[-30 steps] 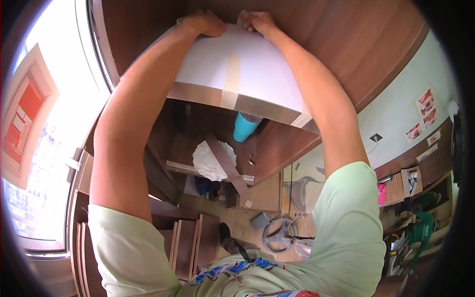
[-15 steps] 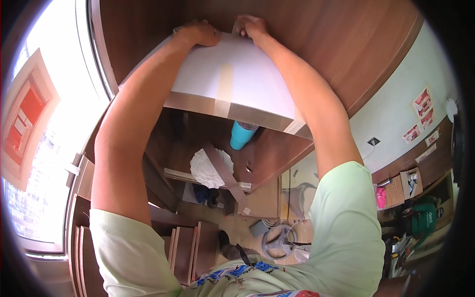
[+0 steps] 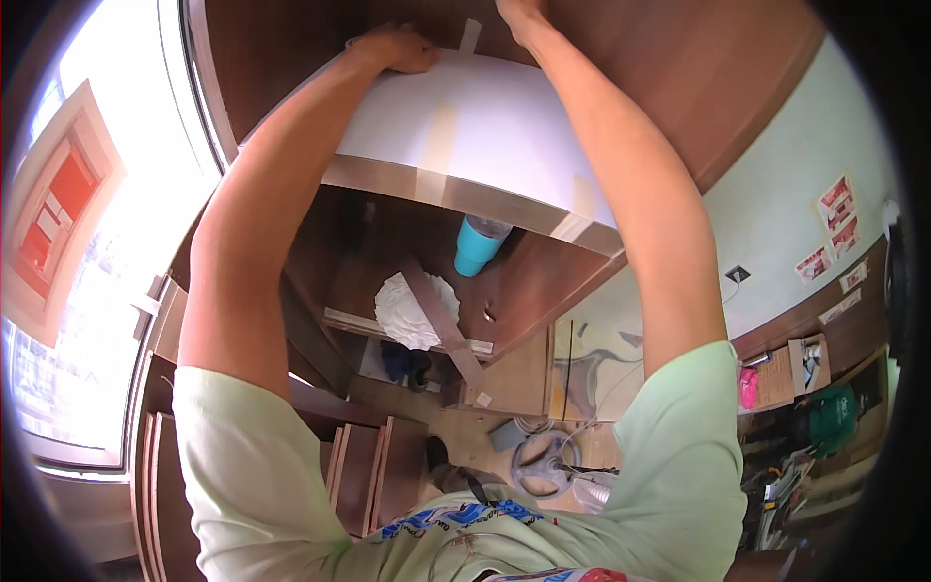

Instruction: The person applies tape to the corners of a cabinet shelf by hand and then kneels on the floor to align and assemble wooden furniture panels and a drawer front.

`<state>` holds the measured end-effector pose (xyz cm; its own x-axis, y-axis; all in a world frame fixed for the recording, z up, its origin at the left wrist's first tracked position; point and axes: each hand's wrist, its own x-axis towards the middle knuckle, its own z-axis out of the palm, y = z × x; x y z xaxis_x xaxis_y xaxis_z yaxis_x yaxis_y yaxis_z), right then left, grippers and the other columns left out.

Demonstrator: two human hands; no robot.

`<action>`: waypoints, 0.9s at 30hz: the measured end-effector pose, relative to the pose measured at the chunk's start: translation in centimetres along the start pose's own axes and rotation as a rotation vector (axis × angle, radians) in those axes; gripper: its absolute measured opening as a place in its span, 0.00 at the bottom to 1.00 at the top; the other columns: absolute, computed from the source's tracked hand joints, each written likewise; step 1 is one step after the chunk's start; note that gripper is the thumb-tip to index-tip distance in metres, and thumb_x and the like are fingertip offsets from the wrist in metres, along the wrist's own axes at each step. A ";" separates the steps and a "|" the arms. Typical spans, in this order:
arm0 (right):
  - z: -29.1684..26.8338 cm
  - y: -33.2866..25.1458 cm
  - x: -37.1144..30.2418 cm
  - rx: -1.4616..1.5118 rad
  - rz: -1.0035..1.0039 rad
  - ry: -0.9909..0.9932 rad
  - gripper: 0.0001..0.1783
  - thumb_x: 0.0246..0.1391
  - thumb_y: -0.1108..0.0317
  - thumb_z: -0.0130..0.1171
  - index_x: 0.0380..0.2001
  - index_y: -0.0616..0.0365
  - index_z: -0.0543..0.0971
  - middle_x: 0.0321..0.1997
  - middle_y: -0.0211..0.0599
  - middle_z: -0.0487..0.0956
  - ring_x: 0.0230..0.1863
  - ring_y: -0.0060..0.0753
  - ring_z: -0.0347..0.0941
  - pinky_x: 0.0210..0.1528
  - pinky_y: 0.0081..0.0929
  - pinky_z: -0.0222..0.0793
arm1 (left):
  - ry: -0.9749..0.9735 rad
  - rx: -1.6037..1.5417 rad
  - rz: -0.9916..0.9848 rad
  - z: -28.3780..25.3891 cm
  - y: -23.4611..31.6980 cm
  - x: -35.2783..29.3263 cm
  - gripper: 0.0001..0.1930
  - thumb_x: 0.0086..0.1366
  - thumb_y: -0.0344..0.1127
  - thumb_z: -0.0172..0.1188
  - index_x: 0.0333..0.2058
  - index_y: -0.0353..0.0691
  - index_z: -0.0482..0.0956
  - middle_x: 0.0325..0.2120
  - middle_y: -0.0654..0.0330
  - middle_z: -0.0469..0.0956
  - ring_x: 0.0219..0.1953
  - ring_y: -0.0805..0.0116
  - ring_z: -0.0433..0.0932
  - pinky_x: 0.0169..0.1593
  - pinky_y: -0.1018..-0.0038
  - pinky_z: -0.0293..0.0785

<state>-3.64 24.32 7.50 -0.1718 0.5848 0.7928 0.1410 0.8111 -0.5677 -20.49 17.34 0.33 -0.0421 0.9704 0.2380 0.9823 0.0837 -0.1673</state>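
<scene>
Fingers of the left hand curl at the white sheet's far edge, grip unclear; the right hand's are out of view, state unknown. The sheet lies toward twelve o'clock, long axis roughly nine-to-three; lettering marks the shirt at six.

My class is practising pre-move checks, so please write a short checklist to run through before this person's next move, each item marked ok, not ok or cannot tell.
1. Left hand at the far edge of the white sheet: ok.
2. Right hand fully visible: not ok, the picture's upper edge cuts it off.
3. Far tape strip uncovered by either hand: ok, it shows between them.
4. Far strip firmly stuck down: cannot tell.
5. Front tape strip reaching from sheet onto front edge: ok.
6. Turquoise tumbler clear of both hands: ok.
</scene>
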 end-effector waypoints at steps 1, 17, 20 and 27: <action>-0.5 -2.9 -0.6 0.009 0.017 0.024 0.21 0.60 0.63 0.53 0.54 0.60 0.75 0.56 0.46 0.76 0.58 0.39 0.71 0.59 0.32 0.65 | 0.026 0.017 -0.016 0.1 0.1 -0.4 0.31 0.67 0.64 0.34 0.59 0.57 0.71 0.60 0.50 0.66 0.66 0.48 0.56 0.66 0.55 0.54; -17.7 -14.0 -44.8 0.041 -0.343 -0.387 0.15 0.48 0.74 0.59 0.41 0.48 0.82 0.42 0.29 0.79 0.35 0.29 0.76 0.47 0.34 0.69 | 0.203 -0.060 0.287 -1.1 -2.2 0.2 0.32 0.64 0.36 0.47 0.67 0.47 0.53 0.59 0.39 0.61 0.62 0.43 0.61 0.64 0.60 0.61; -20.0 -11.1 -49.3 0.048 0.042 -0.422 0.14 0.51 0.76 0.59 0.40 0.49 0.81 0.39 0.31 0.79 0.35 0.35 0.76 0.41 0.30 0.71 | 0.278 -0.160 0.111 -2.1 -1.2 -3.5 0.34 0.63 0.36 0.49 0.68 0.47 0.51 0.59 0.36 0.59 0.61 0.40 0.62 0.63 0.60 0.63; -23.1 -7.2 -53.2 -0.034 0.258 -0.371 0.11 0.54 0.78 0.56 0.40 0.55 0.81 0.35 0.38 0.78 0.31 0.38 0.75 0.35 0.29 0.71 | 0.201 -0.158 -0.079 -6.4 0.8 -7.9 0.36 0.61 0.37 0.55 0.67 0.54 0.54 0.50 0.45 0.75 0.52 0.46 0.75 0.57 0.59 0.70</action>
<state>27.00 -12.96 -25.43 -0.4640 0.7381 0.4898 0.2560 0.6411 -0.7235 -18.18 8.26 4.46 -0.0981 0.8964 0.4322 0.9944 0.1055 0.0067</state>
